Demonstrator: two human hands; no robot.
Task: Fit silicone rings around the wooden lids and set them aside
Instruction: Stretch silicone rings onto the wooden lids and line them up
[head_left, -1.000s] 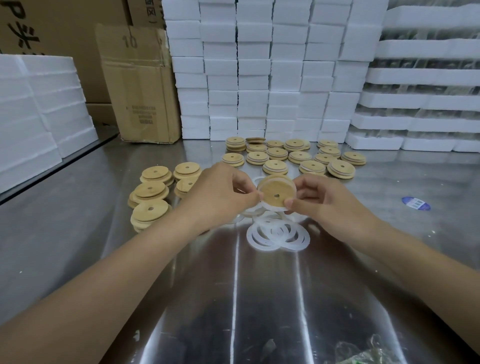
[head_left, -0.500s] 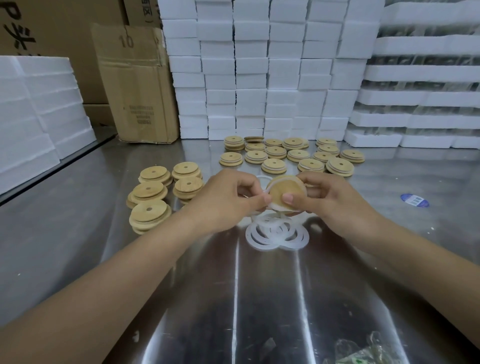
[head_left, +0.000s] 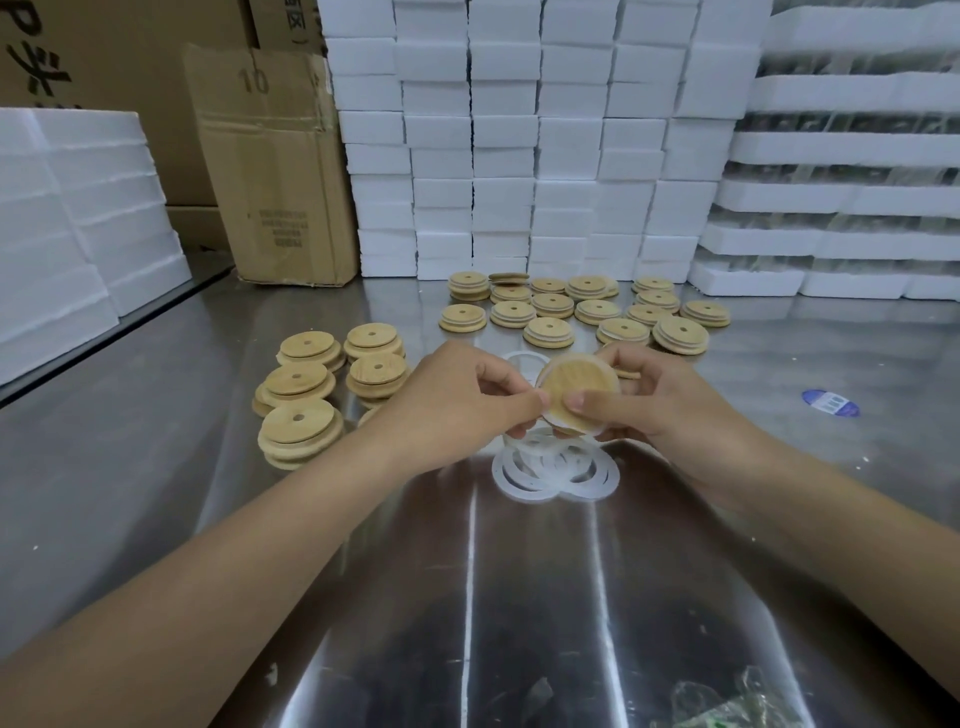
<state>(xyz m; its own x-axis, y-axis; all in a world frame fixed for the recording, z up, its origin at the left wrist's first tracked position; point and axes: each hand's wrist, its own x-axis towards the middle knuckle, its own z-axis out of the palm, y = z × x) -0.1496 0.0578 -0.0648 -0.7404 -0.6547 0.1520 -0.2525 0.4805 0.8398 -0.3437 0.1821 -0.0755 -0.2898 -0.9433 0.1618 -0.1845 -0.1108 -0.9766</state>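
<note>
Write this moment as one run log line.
step: fitting silicone ring onto wooden lid | left hand: pinches lid rim | right hand: grips lid | loose rings: on steel table near hands

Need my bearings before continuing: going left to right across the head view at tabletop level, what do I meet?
From the left: white foam blocks → stacks of wooden lids → left hand → held wooden lid, pinched by both hands → right hand → blue sticker.

The brown cardboard box (head_left: 270, 166) has a "10" near its top. Its small printed label is too blurry to read.
</note>
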